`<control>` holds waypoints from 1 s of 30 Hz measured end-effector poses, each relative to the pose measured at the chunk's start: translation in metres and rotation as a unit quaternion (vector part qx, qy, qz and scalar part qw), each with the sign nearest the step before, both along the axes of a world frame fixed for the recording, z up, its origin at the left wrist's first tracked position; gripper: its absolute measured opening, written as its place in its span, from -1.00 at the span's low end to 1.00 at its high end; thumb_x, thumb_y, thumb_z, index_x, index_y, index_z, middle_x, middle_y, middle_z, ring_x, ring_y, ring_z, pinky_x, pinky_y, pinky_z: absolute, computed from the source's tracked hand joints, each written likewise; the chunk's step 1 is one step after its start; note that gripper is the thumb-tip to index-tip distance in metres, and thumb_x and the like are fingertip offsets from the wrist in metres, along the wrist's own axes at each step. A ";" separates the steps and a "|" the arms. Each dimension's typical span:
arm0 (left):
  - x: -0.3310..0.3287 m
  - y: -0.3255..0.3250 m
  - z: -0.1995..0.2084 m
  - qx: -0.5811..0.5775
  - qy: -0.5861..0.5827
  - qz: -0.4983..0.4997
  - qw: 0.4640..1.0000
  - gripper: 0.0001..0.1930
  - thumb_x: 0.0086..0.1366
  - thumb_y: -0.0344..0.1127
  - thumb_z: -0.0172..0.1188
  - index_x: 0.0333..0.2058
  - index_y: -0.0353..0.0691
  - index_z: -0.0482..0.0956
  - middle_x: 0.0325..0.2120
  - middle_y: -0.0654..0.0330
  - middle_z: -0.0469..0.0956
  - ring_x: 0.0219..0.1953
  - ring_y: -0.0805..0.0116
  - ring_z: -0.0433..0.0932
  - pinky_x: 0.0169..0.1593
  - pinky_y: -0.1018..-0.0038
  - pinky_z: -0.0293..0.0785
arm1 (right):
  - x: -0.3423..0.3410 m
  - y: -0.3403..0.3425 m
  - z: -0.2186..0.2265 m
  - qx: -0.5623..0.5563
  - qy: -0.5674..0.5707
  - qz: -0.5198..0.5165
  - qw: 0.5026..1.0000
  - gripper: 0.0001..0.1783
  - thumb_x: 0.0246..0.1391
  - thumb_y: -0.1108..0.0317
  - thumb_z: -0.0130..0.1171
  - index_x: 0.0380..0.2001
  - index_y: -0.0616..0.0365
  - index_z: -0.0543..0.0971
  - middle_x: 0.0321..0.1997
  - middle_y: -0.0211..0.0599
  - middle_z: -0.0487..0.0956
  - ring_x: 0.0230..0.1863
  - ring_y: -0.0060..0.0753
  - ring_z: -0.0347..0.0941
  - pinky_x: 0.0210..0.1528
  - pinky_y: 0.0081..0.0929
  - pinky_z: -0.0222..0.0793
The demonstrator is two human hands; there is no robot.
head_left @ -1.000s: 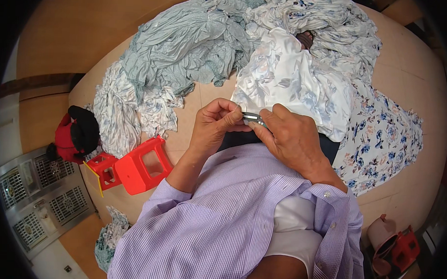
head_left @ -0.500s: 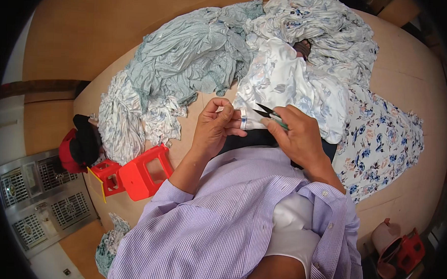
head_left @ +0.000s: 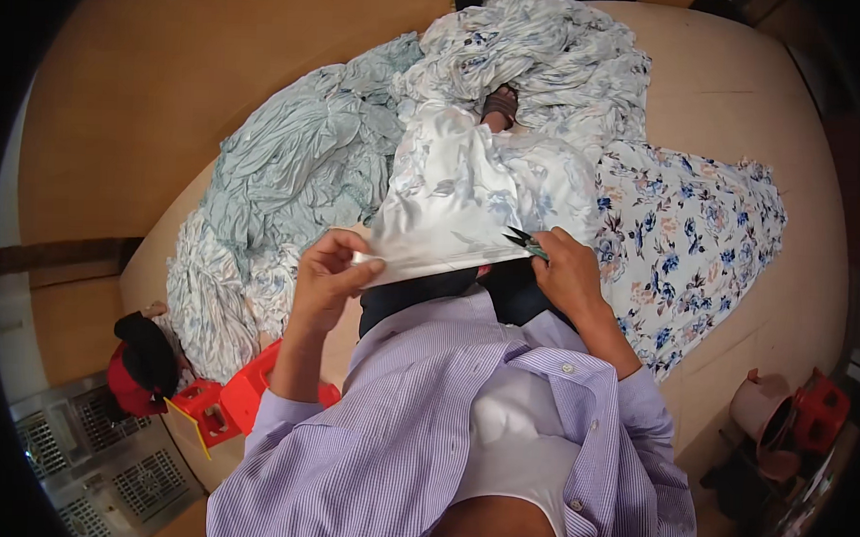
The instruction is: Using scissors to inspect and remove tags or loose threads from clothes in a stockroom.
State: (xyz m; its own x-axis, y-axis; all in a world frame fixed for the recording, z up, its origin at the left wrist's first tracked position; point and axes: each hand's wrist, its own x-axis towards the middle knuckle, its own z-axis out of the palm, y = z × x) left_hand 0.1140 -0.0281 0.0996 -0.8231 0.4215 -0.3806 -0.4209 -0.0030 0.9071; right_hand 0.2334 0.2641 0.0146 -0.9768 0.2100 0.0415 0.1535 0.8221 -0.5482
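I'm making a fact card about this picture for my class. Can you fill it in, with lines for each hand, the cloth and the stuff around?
Left hand: the left hand pinches the near edge of the white floral cloth, holding it taut.
Right hand: the right hand holds small green snips at that same edge.
Cloth: white with faint flowers, lifted off the pile.
Around: pale green garments, a blue-flowered fabric, a red stool, all on the tan table.

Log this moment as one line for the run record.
left hand: pinching edge of white floral cloth | right hand: holding small snips at same edge | cloth: stretched taut between both | surroundings: garment pile, red stool
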 end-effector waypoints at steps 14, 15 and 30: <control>-0.027 -0.036 0.100 0.145 0.110 0.049 0.982 -0.73 0.02 -0.68 0.20 -0.38 -0.20 0.36 -0.36 0.17 0.46 -0.31 0.40 0.49 -0.17 0.53 0.46 | -0.022 0.007 0.040 -0.201 0.149 -0.003 0.968 -0.78 -0.13 0.61 0.17 -0.32 0.25 0.54 -0.41 -0.36 0.45 -0.45 -0.40 0.33 -0.37 -0.58 0.23; -0.028 -0.040 0.108 0.147 0.118 0.065 0.980 -0.74 0.04 -0.68 0.18 -0.38 -0.20 0.35 -0.36 0.16 0.47 -0.37 0.44 0.47 -0.22 0.56 0.45 | -0.024 0.006 0.045 -0.214 0.135 0.003 0.967 -0.80 -0.11 0.61 0.17 -0.32 0.26 0.54 -0.40 -0.37 0.45 -0.44 -0.42 0.33 -0.36 -0.59 0.23; -0.041 -0.041 0.096 -0.304 0.375 0.064 0.873 -0.83 0.05 -0.53 0.28 -0.36 -0.23 0.51 -0.40 0.27 0.47 -0.50 0.54 0.37 -0.43 0.65 0.28 | -0.055 0.000 0.101 -0.545 0.054 0.009 0.837 -0.87 0.00 0.54 0.24 -0.32 0.25 0.59 -0.42 -0.51 0.52 -0.45 -0.71 0.26 -0.38 -0.80 0.15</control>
State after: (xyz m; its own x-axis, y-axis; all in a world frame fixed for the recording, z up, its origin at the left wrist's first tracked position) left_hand 0.0734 -0.0687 0.1955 -0.9627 0.2147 0.1648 0.2608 0.5725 0.7773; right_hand 0.1788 0.2638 0.1160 -0.9832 0.1656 -0.0769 0.0479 -0.1726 -0.9838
